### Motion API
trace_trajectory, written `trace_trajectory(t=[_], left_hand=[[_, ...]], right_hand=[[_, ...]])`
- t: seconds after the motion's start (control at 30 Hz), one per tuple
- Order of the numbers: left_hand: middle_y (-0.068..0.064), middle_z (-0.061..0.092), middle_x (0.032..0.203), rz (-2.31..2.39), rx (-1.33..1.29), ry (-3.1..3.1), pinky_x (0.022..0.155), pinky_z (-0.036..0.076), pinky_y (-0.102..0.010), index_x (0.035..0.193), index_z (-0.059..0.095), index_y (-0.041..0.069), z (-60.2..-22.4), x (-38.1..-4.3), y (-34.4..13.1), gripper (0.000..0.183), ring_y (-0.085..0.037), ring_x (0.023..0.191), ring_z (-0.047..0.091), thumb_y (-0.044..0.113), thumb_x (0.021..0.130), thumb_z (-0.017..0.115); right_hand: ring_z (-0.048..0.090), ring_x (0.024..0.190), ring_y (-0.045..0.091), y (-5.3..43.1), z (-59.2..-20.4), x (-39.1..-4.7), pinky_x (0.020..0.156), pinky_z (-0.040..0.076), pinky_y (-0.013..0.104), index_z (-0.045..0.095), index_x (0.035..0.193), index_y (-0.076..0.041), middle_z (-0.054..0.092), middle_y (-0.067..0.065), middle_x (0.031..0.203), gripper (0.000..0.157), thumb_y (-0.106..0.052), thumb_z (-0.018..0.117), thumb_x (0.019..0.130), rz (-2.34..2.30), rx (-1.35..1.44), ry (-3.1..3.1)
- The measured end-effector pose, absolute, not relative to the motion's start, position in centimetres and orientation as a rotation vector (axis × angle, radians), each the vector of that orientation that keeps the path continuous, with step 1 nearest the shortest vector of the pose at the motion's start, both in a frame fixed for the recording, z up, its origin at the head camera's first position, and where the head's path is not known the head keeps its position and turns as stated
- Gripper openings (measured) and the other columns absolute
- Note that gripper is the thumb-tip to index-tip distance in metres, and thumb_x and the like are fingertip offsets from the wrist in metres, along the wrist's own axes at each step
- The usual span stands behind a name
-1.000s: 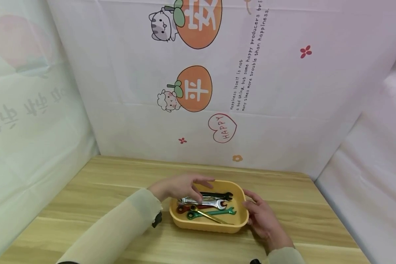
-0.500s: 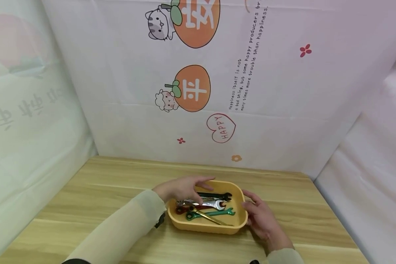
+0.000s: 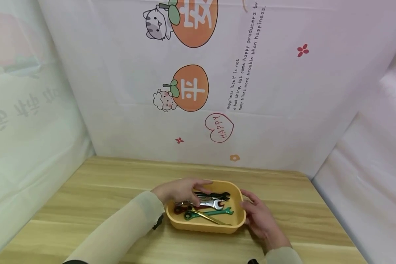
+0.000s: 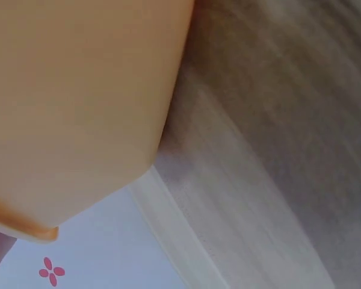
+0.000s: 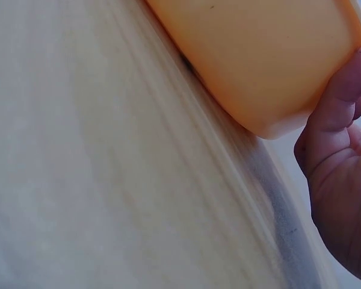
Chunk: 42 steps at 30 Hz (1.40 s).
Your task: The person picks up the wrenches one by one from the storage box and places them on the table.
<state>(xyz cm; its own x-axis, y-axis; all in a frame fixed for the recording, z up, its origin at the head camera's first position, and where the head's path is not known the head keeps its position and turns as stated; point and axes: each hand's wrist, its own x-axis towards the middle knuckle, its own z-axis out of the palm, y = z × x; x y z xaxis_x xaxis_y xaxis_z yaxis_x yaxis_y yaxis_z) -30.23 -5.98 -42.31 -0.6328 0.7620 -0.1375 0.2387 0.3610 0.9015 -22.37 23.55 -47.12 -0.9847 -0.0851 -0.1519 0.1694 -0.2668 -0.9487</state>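
A yellow plastic tray (image 3: 204, 228) stands on the wooden table in the head view, with several combination wrenches inside. A green wrench (image 3: 220, 212) and a gold wrench (image 3: 211, 219) cross near its front. Behind them are a silver wrench (image 3: 214, 204) and a black wrench (image 3: 220, 195). Part of a red wrench (image 3: 179, 209) shows at the left. My left hand (image 3: 179, 190) reaches over the tray's left end, fingers spread above the wrenches; contact with them cannot be told. At the right end my right hand (image 3: 260, 216) grips the rim, thumb over it and fingers outside.
Wood-grain table (image 3: 118, 176) surrounds the tray. A white printed cloth (image 3: 267, 139) hangs upright behind it, with further white sheets (image 3: 376, 176) at both sides. The left wrist view is mostly filled by the tray's outer wall (image 4: 78, 108).
The head view has shifted slightly, so everything sits a little farther left. My left fingers have dipped slightly toward the wrenches. My right hand keeps its grip on the tray.
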Motion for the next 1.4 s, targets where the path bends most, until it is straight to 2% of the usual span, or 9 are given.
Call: trace_trajectory(t=[0.13, 0.23, 0.43, 0.63, 0.83, 0.97, 1.1, 1.4], left_hand=[[0.002, 0.061, 0.135, 1.264, 0.857, 2.082, 0.075, 0.057, -0.032, 0.153, 0.042, 0.024, -42.8, -30.3, -5.9, 0.087, -0.025, 0.103, 0.066, -0.014, 0.080, 0.072], [0.002, 0.061, 0.135, 1.241, 0.860, 2.128, 0.079, 0.056, -0.028, 0.153, 0.043, 0.023, -43.2, -30.3, -5.9, 0.086, -0.026, 0.109, 0.065, -0.014, 0.081, 0.072], [0.005, 0.062, 0.133, 1.149, 0.906, 2.203, 0.079, 0.055, -0.025, 0.153, 0.043, 0.023, -43.6, -30.4, -5.6, 0.085, -0.018, 0.105, 0.066, -0.009, 0.082, 0.074], [-0.001, 0.061, 0.134, 1.090, 0.928, 2.201, 0.085, 0.053, -0.024, 0.153, 0.041, 0.016, -44.1, -30.5, -5.4, 0.081, -0.017, 0.113, 0.063, -0.007, 0.083, 0.075], [0.001, 0.065, 0.129, 1.043, 0.957, 2.257, 0.088, 0.051, -0.024, 0.151, 0.045, 0.012, -44.1, -30.6, -5.2, 0.072, -0.015, 0.113, 0.062, -0.005, 0.086, 0.072], [0.006, 0.067, 0.124, 0.990, 0.961, 2.289, 0.090, 0.049, -0.023, 0.149, 0.047, 0.013, -44.0, -30.5, -5.2, 0.070, -0.009, 0.111, 0.062, -0.003, 0.087, 0.073], [0.011, 0.069, 0.118, 0.936, 0.980, 2.322, 0.092, 0.048, -0.023, 0.148, 0.050, 0.016, -44.2, -30.5, -5.0, 0.070, -0.003, 0.110, 0.060, -0.002, 0.085, 0.075], [0.017, 0.070, 0.112, 0.879, 0.997, 2.367, 0.090, 0.047, -0.022, 0.144, 0.055, 0.023, -44.3, -30.7, -4.5, 0.069, 0.000, 0.108, 0.058, -0.002, 0.084, 0.076]], right_hand=[[0.059, 0.058, 0.016, 23.5, -47.1, -22.3, 0.046, 0.049, 0.023, 0.036, 0.151, -0.006, 0.061, 0.022, 0.104, 0.058, -0.001, 0.056, 0.097, -2.371, 0.105, 1.786], [0.058, 0.059, 0.016, 23.5, -47.2, -22.2, 0.047, 0.049, 0.023, 0.036, 0.152, -0.006, 0.061, 0.021, 0.104, 0.059, -0.001, 0.057, 0.097, -2.358, 0.101, 1.794], [0.058, 0.058, 0.015, 23.6, -47.3, -22.3, 0.047, 0.049, 0.023, 0.037, 0.151, -0.007, 0.061, 0.022, 0.104, 0.059, -0.001, 0.057, 0.096, -2.374, 0.101, 1.794], [0.061, 0.064, 0.018, 23.5, -47.7, -22.3, 0.051, 0.053, 0.026, 0.034, 0.153, -0.010, 0.057, 0.025, 0.114, 0.059, -0.004, 0.056, 0.098, -2.332, 0.100, 1.772], [0.057, 0.060, 0.015, 23.3, -47.6, -22.5, 0.049, 0.050, 0.023, 0.035, 0.152, -0.008, 0.058, 0.017, 0.104, 0.059, -0.005, 0.057, 0.097, -2.350, 0.088, 1.778], [0.058, 0.059, 0.015, 23.4, -47.6, -22.4, 0.048, 0.050, 0.024, 0.034, 0.153, -0.006, 0.059, 0.018, 0.102, 0.060, -0.003, 0.056, 0.097, -2.344, 0.061, 1.786], [0.059, 0.061, 0.016, 23.5, -47.5, -22.3, 0.050, 0.052, 0.025, 0.034, 0.153, -0.007, 0.059, 0.023, 0.110, 0.059, -0.004, 0.055, 0.098, -2.327, 0.081, 1.803], [0.062, 0.068, 0.021, 23.8, -47.1, -22.4, 0.052, 0.054, 0.028, 0.036, 0.152, -0.009, 0.057, 0.026, 0.116, 0.057, -0.004, 0.055, 0.098, -2.312, 0.103, 1.850]])
